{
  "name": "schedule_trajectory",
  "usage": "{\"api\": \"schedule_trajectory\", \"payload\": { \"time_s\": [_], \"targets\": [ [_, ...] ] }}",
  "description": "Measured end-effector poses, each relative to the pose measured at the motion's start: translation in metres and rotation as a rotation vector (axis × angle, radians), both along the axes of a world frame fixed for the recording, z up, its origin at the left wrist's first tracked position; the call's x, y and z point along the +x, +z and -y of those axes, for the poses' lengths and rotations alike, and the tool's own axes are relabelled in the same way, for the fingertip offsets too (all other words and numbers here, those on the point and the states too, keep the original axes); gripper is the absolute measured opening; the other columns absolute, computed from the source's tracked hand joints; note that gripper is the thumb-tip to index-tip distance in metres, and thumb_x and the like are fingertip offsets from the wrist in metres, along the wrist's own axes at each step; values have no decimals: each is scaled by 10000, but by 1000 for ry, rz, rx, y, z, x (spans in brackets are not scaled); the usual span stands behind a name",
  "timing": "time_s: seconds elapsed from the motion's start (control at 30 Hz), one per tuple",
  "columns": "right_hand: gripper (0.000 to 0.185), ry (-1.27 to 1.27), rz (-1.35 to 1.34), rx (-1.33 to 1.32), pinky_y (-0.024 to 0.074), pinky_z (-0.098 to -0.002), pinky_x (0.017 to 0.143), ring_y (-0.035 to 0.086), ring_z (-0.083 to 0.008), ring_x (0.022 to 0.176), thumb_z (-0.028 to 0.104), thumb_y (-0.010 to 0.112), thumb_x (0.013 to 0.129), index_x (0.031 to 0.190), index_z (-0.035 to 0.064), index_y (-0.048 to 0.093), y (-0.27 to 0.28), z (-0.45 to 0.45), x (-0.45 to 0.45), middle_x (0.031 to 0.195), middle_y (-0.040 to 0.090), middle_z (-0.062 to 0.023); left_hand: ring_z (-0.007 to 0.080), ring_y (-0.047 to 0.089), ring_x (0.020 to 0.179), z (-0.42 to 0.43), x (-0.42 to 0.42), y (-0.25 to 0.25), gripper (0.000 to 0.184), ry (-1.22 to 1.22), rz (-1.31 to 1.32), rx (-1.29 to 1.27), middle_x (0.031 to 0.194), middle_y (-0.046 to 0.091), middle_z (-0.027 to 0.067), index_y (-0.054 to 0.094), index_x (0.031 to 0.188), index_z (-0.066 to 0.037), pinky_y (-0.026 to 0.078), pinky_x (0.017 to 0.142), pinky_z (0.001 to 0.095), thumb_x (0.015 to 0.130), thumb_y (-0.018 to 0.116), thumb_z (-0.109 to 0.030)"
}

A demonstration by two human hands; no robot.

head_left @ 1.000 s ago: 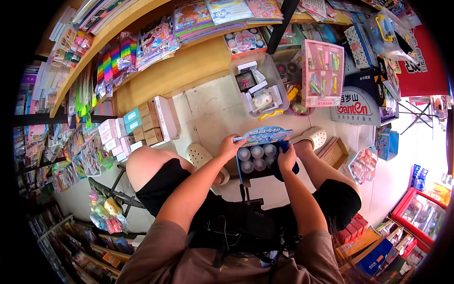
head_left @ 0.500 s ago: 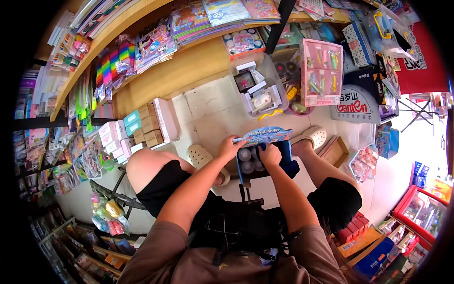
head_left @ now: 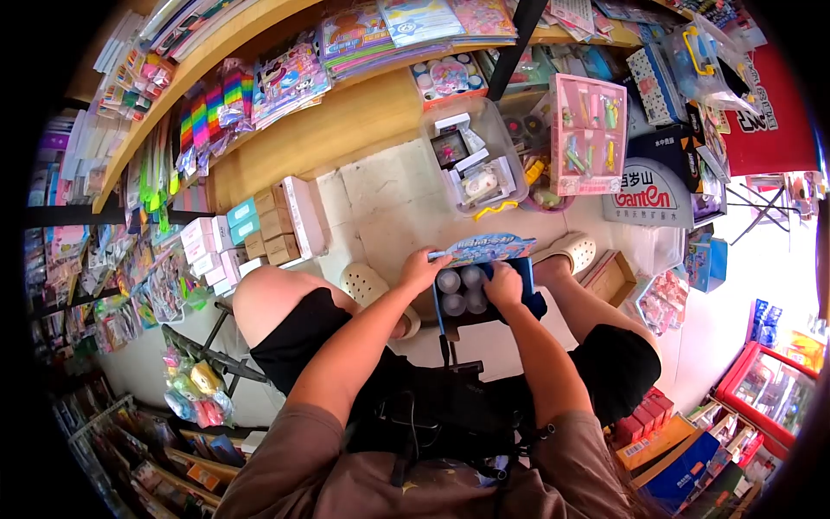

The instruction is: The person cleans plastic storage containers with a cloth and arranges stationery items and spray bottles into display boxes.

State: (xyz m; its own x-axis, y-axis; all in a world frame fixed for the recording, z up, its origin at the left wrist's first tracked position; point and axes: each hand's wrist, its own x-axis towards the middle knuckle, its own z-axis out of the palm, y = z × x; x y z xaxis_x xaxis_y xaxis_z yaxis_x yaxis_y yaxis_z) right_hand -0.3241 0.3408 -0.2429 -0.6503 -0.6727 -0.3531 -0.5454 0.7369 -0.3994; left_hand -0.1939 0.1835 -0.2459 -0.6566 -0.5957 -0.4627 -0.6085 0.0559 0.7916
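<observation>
Between my knees sits a blue display box (head_left: 439,310) with a printed header card (head_left: 493,248) raised at its far side. My left hand (head_left: 420,271) is closed on the left end of that card. Inside the box, several round, clear-topped containers (head_left: 475,301) stand together on the left. My right hand (head_left: 503,285) is over the right part of the box, fingers bent down and closed; what they hold, if anything, is hidden. A dark blue piece (head_left: 538,304) shows at the box's right side, its kind unclear.
Beyond the box stands a clear plastic bin (head_left: 474,208) with small boxes, beside a pink display box (head_left: 590,134). Small cartons (head_left: 275,227) line the floor at left. Wooden shelves (head_left: 311,121) with stationery curve around the far side. A red case (head_left: 769,389) is at right.
My right hand has shifted slightly right and toward me, away from the round containers, which now show more fully. My left hand stays on the header card.
</observation>
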Motion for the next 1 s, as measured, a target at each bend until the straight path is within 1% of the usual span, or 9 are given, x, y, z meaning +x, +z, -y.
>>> {"api": "schedule_trajectory", "payload": {
  "time_s": [0.1, 0.23, 0.53, 0.63, 0.67, 0.73, 0.77, 0.87, 1.0],
  "targets": [
    [307, -246, 9, -42, 472, -433, 722, 592, -376, 806, 188, 627, 676, 917, 0, 603, 2, -23, -12, 832, 611, -232, 166, 576, 645, 0, 0, -14, 354, 10, -26, 20, 720, 626, 104, 626, 864, -14, 438, 599, 305, 775, 640, -357],
    [331, -400, 124, -43, 477, -421, 743, 593, -379, 824, 205, 619, 658, 884, -37, 611, -4, -57, -39, 836, 608, -250, 257, 610, 674, 0, -3, -5, 399, 35, -15, 62, 766, 641, 145, 630, 853, -16, 459, 617, 350, 750, 643, -401],
    [468, -270, 149, 371, 466, -443, 763, 593, -378, 845, 392, 654, 688, 939, 1, 596, 9, -34, -27, 887, 615, -230, 264, 617, 705, 1, -1, -14, 423, 2, 21, 38, 782, 642, 148, 630, 892, -22, 464, 634, 353, 753, 632, -421],
    [520, -259, 126, 218, 459, -452, 771, 593, -377, 870, 354, 627, 737, 1074, -12, 479, 11, -17, -17, 929, 609, -238, 267, 614, 698, 0, -2, -14, 426, 25, 0, 35, 780, 639, 150, 628, 891, -20, 461, 631, 355, 755, 629, -425],
    [535, -306, 159, -70, 443, -462, 784, 547, -406, 927, 275, 633, 737, 1106, -11, 372, 0, -15, -11, 1009, 549, -262, 267, 612, 696, 0, -2, -11, 426, 22, 7, 35, 776, 638, 151, 628, 889, -20, 460, 629, 355, 755, 628, -425],
    [497, -273, -3, -167, 430, -463, 794, 478, -433, 961, 154, 637, 709, 1075, -10, 342, -21, -5, 4, 1055, 444, -260, 267, 610, 692, 1, -2, -9, 426, 20, 24, 33, 769, 636, 153, 627, 886, -19, 457, 626, 355, 756, 626, -425],
    [434, -168, -68, -219, 423, -459, 797, 432, -437, 968, 77, 624, 685, 1026, -11, 370, -27, -5, 9, 1039, 378, -240, 267, 609, 692, 2, -2, -12, 426, 29, 33, 61, 767, 635, 154, 628, 885, -18, 457, 626, 355, 757, 624, -424],
    [417, -113, -96, -59, 439, -462, 767, 449, -431, 955, 65, 636, 654, 986, 5, 391, -14, -10, 15, 1022, 398, -211, 266, 607, 691, 3, -4, -16, 426, 38, 45, 105, 763, 632, 156, 629, 882, -18, 456, 627, 355, 758, 621, -425],
    [395, -151, 19, -119, 427, -467, 778, 456, -426, 951, 24, 651, 627, 958, 31, 435, -21, -25, 3, 1004, 420, -220, 266, 606, 692, 3, -4, -17, 431, 47, 35, 100, 762, 631, 155, 630, 879, -15, 456, 628, 354, 755, 622, -427]
  ]
}}
